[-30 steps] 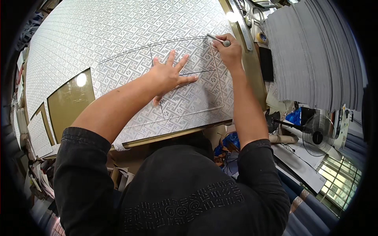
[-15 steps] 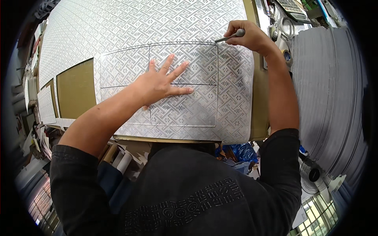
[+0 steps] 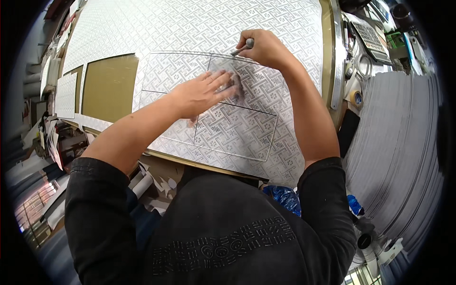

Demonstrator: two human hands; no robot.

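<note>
While spread left hand (image 3: 198,94) partly hides patterned sheet (image 3: 237,21), right hand (image 3: 262,46) pinching tool (image 3: 249,44), calculator (image 3: 369,40), tape roll (image 3: 356,98) alongside

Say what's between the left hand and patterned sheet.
A clear, lined template: the head view shows it under the left hand, over the sheet.

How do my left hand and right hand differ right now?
Your left hand is open, palm down, over the clear panel; your right hand is curled around a small tool. The left hand is nearer your body, the right hand farther away. Both are bare and above the patterned sheet.
</note>
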